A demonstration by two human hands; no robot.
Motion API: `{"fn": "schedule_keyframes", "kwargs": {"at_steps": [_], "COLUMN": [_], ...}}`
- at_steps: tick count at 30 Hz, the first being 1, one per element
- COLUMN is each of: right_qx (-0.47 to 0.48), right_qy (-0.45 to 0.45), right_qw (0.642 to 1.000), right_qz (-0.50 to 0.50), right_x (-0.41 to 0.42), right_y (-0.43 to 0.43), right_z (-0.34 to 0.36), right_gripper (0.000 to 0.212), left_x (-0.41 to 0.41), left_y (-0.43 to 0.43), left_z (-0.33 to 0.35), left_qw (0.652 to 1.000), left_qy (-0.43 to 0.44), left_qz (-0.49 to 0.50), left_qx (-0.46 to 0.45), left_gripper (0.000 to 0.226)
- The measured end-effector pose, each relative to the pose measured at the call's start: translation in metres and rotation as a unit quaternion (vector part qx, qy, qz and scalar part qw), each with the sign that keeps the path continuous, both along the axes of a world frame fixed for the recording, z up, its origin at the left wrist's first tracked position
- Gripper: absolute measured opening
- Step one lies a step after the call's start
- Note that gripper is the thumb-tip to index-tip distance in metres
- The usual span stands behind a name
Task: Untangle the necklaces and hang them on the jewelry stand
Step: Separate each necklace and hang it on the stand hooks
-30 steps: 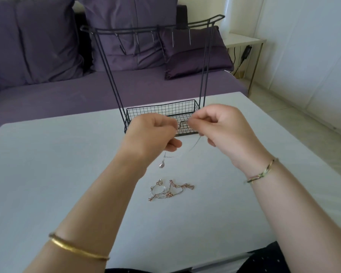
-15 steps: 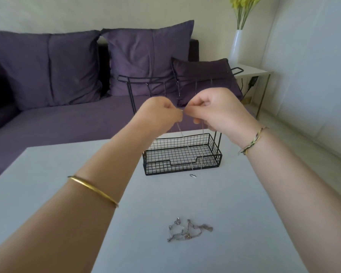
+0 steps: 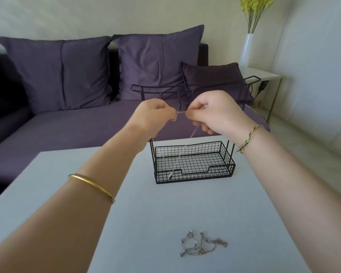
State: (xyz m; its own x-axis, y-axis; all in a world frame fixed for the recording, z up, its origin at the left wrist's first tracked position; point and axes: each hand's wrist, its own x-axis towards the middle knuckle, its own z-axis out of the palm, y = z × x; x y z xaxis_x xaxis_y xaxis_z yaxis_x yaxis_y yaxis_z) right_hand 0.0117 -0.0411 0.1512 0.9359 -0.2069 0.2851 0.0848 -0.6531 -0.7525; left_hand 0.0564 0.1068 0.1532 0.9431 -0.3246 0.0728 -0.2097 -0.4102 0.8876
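Observation:
My left hand [image 3: 155,115] and my right hand [image 3: 213,112] are raised side by side, each pinching one end of a thin silver necklace [image 3: 180,154] just in front of the top bar of the black wire jewelry stand [image 3: 193,170]. The chain hangs down in a loop, and its small pendant dangles before the stand's basket front. The stand's hooks are partly hidden behind my hands. A second necklace [image 3: 202,244] lies in a tangled heap on the white table [image 3: 165,213], near its front.
Behind the table is a purple sofa [image 3: 67,125] with three cushions. A white side table [image 3: 264,75] at the right carries a white vase [image 3: 246,50] of yellow flowers. A white wall runs along the right.
Both hands have lifted the silver necklace from just above the table up to the stand's top bar. The camera has tilted up, so the tangled necklace sits lower in view.

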Motion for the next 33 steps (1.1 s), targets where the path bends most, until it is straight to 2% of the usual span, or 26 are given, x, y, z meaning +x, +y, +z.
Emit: {"fn": "schedule_keyframes", "kwargs": {"at_steps": [8,14,19,21,23,28,30,33], "right_qx": [0.026,0.069,0.072,0.040,-0.034,-0.220,-0.240,-0.223], "right_qy": [-0.035,-0.079,-0.115,-0.142,-0.163,-0.143,-0.135,-0.128], "right_qw": [0.999,0.993,0.987,0.985,0.979,0.953,0.948,0.955], "right_qz": [-0.024,-0.061,-0.081,-0.093,-0.117,-0.155,-0.157,-0.146], "right_x": [0.013,0.024,0.039,0.047,0.052,0.050,0.049,0.051], "right_y": [0.001,0.005,0.020,0.028,0.036,0.040,0.037,0.033], "right_z": [-0.003,-0.006,-0.011,-0.015,-0.018,-0.037,-0.048,-0.063], "right_gripper": [0.012,0.013,0.014,0.013,0.011,0.008,0.007,0.014], "left_x": [0.016,0.030,0.045,0.049,0.052,0.053,0.056,0.057], "left_y": [0.006,0.002,-0.001,-0.004,-0.007,-0.011,-0.010,-0.009], "left_z": [-0.005,-0.009,-0.013,-0.014,-0.016,-0.028,-0.034,-0.040], "left_qw": [0.993,0.989,0.981,0.976,0.973,0.972,0.974,0.978], "left_qy": [-0.110,-0.136,-0.141,-0.137,-0.129,-0.107,-0.093,-0.092], "left_qz": [-0.001,0.033,0.105,0.143,0.170,0.187,0.183,0.175], "left_qx": [0.037,-0.039,-0.078,-0.088,-0.092,-0.091,-0.090,-0.066], "left_gripper": [0.014,0.016,0.021,0.023,0.026,0.029,0.026,0.018]}}
